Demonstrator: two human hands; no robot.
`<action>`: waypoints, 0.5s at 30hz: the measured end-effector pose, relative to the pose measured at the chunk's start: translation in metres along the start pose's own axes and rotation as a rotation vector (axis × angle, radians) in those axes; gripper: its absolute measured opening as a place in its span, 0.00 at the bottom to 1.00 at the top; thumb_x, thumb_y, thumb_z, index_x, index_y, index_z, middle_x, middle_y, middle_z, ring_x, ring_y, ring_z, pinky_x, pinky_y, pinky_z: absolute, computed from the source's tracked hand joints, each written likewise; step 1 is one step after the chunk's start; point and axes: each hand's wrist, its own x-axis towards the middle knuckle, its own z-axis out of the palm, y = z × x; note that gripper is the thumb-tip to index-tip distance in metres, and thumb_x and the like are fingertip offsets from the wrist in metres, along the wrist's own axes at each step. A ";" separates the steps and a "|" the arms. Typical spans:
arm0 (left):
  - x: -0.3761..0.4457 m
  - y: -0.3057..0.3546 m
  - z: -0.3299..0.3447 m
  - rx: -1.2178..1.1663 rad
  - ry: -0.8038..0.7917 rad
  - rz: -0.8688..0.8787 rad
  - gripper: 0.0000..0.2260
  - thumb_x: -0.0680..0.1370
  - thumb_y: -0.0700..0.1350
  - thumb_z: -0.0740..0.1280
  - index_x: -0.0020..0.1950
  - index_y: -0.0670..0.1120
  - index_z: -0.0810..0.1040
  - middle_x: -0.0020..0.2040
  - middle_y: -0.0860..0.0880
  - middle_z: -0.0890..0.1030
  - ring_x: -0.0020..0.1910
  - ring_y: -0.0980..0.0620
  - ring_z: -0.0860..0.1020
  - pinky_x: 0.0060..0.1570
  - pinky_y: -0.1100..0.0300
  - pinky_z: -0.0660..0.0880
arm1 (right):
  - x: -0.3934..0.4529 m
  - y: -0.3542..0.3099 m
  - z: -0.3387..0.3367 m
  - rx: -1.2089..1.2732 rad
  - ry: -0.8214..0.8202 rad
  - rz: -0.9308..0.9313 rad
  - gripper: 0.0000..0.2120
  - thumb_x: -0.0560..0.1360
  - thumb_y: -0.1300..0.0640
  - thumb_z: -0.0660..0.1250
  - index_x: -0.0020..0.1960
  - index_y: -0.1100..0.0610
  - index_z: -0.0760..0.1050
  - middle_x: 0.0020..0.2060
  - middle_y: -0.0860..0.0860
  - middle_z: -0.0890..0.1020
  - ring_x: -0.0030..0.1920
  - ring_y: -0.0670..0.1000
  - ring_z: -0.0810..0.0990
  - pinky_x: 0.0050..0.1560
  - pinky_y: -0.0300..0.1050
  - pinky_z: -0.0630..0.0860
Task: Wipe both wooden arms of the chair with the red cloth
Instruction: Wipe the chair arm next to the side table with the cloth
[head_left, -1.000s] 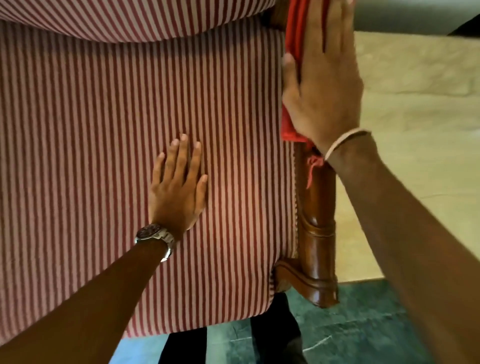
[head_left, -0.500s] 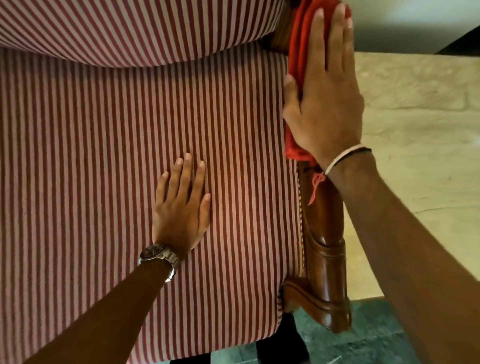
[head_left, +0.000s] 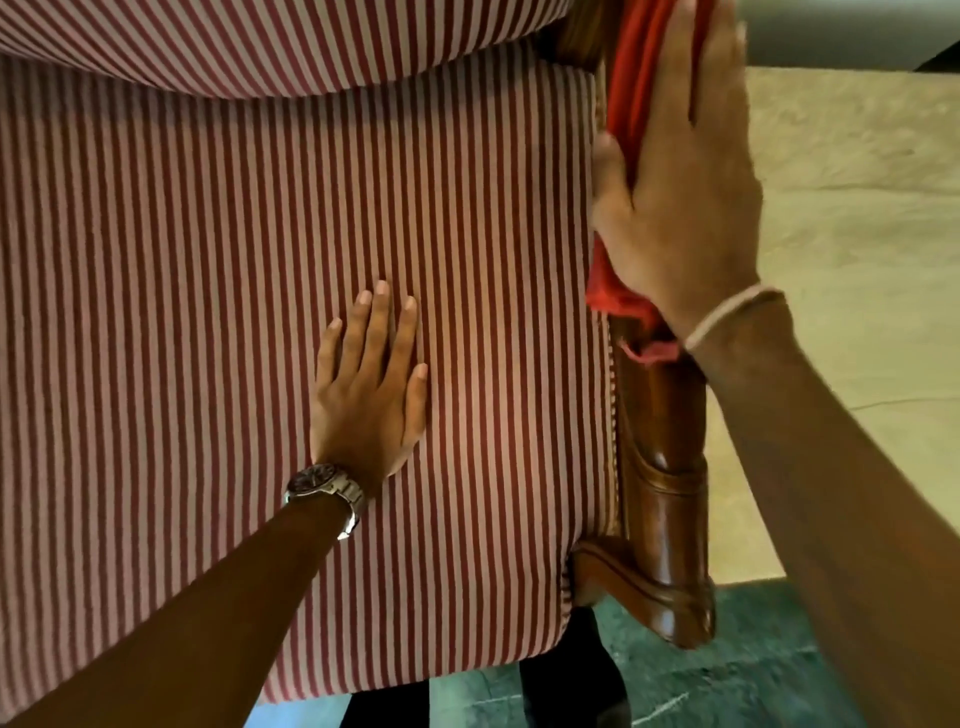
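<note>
The red-and-white striped upholstered seat cushion (head_left: 260, 312) fills most of the view, with the striped backrest (head_left: 260, 36) along its far edge. Along the cushion's right edge runs the polished brown wooden chair arm (head_left: 662, 467), its long axis going from the rounded near end beyond the cushion's near-right corner to the backrest at the far-right corner. The left hand (head_left: 366, 395) lies flat and spread on the cushion, holding nothing. The right hand (head_left: 680, 182), fingers straight, presses the folded red cloth (head_left: 626, 78) onto the far half of the arm; the cloth lies lengthwise along the wood, a frayed corner (head_left: 649, 352) trailing toward the near end.

The cloth seems pinned by palm pressure, not gripped, so a quick stroke could leave it bunched behind the hand or let it slide off the arm's outer side. The near, carved end is uncovered and could be skipped. The other arm is out of view.
</note>
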 end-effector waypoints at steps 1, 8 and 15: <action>0.000 0.000 -0.001 0.002 -0.001 0.001 0.27 0.85 0.54 0.45 0.83 0.45 0.55 0.83 0.41 0.57 0.83 0.43 0.56 0.81 0.43 0.56 | 0.004 0.000 0.001 -0.021 0.017 -0.004 0.34 0.85 0.46 0.54 0.83 0.59 0.46 0.83 0.60 0.49 0.84 0.59 0.49 0.83 0.50 0.56; -0.001 0.001 0.000 0.013 -0.005 0.003 0.27 0.85 0.53 0.45 0.83 0.45 0.53 0.84 0.41 0.56 0.83 0.43 0.54 0.81 0.42 0.56 | -0.153 0.018 -0.012 -0.043 -0.118 -0.046 0.34 0.85 0.49 0.57 0.84 0.58 0.44 0.84 0.57 0.45 0.84 0.56 0.44 0.80 0.60 0.64; -0.001 0.002 -0.002 -0.018 -0.008 0.002 0.27 0.85 0.54 0.45 0.83 0.45 0.53 0.84 0.40 0.56 0.83 0.43 0.54 0.81 0.42 0.55 | -0.008 0.000 -0.003 -0.103 -0.018 -0.052 0.33 0.84 0.49 0.53 0.83 0.59 0.47 0.83 0.60 0.50 0.84 0.60 0.48 0.83 0.53 0.56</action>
